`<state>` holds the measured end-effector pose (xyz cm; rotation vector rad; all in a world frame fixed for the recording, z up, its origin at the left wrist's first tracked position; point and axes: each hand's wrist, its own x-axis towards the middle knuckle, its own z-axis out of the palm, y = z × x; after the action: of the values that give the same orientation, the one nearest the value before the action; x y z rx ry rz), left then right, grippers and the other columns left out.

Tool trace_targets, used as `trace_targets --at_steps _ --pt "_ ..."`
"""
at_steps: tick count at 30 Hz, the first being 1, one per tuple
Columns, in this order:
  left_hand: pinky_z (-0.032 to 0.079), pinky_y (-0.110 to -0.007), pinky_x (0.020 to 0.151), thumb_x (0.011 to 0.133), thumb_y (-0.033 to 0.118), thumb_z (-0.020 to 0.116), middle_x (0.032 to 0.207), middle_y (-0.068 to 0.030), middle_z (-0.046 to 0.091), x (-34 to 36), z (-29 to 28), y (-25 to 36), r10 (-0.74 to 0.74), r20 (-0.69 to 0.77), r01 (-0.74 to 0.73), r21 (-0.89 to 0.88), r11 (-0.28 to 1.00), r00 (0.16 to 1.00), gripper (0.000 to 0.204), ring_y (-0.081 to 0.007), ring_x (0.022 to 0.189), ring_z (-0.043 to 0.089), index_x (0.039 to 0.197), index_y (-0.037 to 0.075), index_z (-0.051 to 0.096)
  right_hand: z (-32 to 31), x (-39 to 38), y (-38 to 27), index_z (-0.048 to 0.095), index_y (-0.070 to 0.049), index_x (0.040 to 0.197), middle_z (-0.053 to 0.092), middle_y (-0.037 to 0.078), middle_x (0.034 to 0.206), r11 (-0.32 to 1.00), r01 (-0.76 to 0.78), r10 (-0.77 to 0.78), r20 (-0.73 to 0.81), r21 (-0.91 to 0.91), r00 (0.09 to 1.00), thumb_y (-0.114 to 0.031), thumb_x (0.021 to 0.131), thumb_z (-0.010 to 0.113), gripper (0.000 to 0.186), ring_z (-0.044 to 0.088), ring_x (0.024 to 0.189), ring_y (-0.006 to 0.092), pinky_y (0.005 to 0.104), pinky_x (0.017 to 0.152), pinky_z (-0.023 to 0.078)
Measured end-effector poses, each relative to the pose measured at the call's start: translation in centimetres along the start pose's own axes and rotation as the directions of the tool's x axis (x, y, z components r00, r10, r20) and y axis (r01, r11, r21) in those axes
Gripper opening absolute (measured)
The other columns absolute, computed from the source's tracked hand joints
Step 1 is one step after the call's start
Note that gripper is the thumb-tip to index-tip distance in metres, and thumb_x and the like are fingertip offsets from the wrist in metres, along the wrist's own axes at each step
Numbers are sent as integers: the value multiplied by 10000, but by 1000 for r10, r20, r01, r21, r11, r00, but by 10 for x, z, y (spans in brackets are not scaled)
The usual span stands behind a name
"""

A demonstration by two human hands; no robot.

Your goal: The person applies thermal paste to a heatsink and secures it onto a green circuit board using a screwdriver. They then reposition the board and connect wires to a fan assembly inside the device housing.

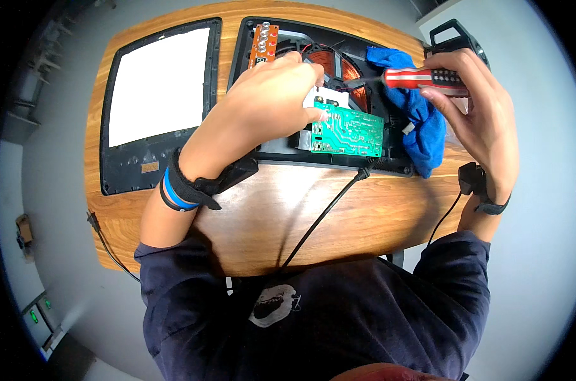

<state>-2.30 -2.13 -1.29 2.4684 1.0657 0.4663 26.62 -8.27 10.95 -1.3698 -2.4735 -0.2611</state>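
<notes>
My left hand (272,98) is closed on a green circuit board (348,133), thumb at its upper left corner beside a white part (334,97). The board is tilted up over the near edge of an open black appliance housing (396,166). Behind it lies a round copper coil (354,71), partly hidden by my left hand. In my right hand (481,108) is a screwdriver (421,79) with a red, white and black handle. Its shaft points left toward the coil; I cannot tell whether the tip touches anything. A small orange circuit board (264,46) rests at the housing's far left.
A blue cloth (424,124) drapes over the housing's right side. To the left lies a black-framed panel with a white surface (161,89). A black power cord (326,213) runs toward me across the wooden table (250,222). A black case (456,38) stands at the far right.
</notes>
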Motion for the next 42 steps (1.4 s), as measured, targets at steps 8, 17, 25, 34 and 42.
trace_targets --at_steps 8,17,25,34,42 --pt "573 -428 1053 793 245 994 1256 -149 744 0 -1 -3 51 18 -49 -66 997 999 610 -332 1218 724 1309 33 746 48 -30 42 714 -58 1174 654 85 1122 973 -105 112 -24 208 993 -25 928 832 274 714 1050 311 401 911 583" --pt "567 -323 932 883 57 931 1221 -84 709 17 -12 6 49 261 38 -318 947 964 472 -179 1108 694 1280 42 677 69 -58 80 596 -71 1111 602 121 1136 964 -199 152 249 176 957 57 884 763 309 667 1083 385 462 899 541" --pt "553 -262 967 972 -39 827 1196 -24 709 22 -15 14 -94 389 291 -486 824 917 333 -82 1111 681 1252 14 656 89 -67 88 643 -95 1141 678 117 1125 979 -96 71 143 178 987 18 879 782 317 706 1021 385 451 826 570" --pt "548 -269 1004 1003 -18 809 1207 -8 721 28 -11 -1 -44 378 267 -562 782 925 309 -92 1153 684 1277 20 673 77 -70 87 638 -105 1220 614 111 1263 977 -133 83 276 165 957 -50 955 791 311 654 1156 406 505 950 548" --pt "565 -283 1004 1039 83 812 1213 -56 802 35 -10 0 -25 259 150 -477 866 966 271 -103 1117 732 1286 -6 742 68 -80 98 703 -106 1338 650 78 1430 955 -105 15 309 277 951 -102 943 821 412 661 1320 357 468 1129 561"
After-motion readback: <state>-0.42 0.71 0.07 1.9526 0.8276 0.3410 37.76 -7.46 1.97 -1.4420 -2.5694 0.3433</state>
